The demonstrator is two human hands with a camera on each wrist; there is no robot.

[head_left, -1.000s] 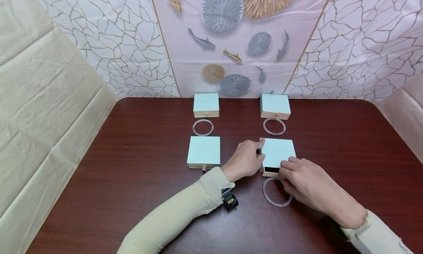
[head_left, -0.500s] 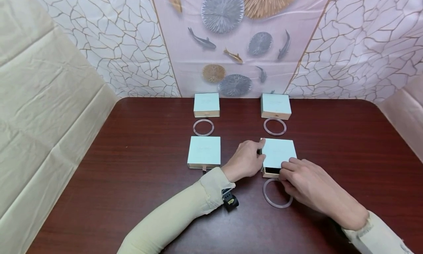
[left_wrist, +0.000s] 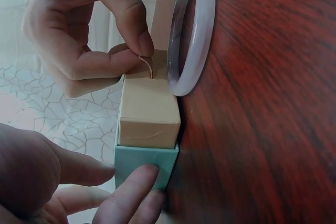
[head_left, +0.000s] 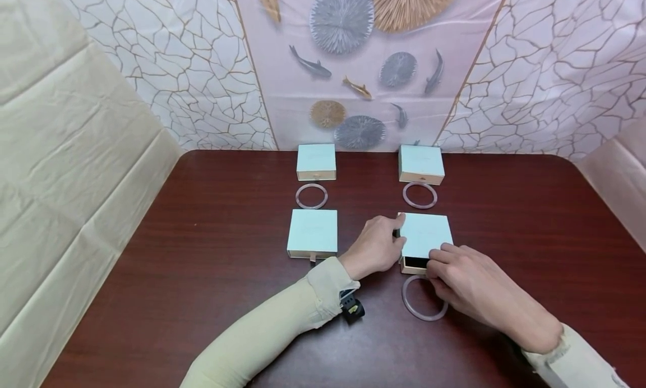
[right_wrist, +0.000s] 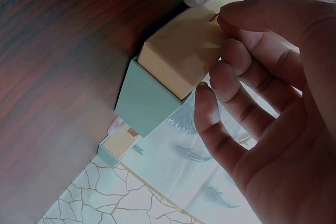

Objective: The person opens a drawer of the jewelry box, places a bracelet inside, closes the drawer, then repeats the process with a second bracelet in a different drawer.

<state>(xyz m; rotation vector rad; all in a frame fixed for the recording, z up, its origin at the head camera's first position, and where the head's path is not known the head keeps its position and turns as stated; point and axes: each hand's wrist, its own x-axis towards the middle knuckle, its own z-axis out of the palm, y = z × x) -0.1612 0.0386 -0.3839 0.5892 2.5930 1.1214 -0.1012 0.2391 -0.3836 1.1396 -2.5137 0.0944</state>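
In the head view, a pale mint drawer box (head_left: 426,234) lies right of centre with its beige drawer (head_left: 411,269) partly slid out toward me, a dark inside showing. My left hand (head_left: 372,248) grips the mint sleeve at its left side; in the left wrist view its fingers (left_wrist: 126,192) press the sleeve's side. With thumb and index finger, my right hand (head_left: 466,278) pinches the small pull tab (left_wrist: 148,65) on the drawer front. A pale lilac bangle (head_left: 428,319) lies just in front of the drawer, partly behind my right hand.
Another mint box (head_left: 313,231) lies to the left. Two more, a back left box (head_left: 316,158) and a back right box (head_left: 421,161), stand at the table's far edge, each with a bangle before it: left bangle (head_left: 311,207), right bangle (head_left: 420,207). Patterned cloth hangs behind.
Both hands keep their places on the box. The drawer seems to stand very slightly further out, and the front bangle sits a touch nearer to me.
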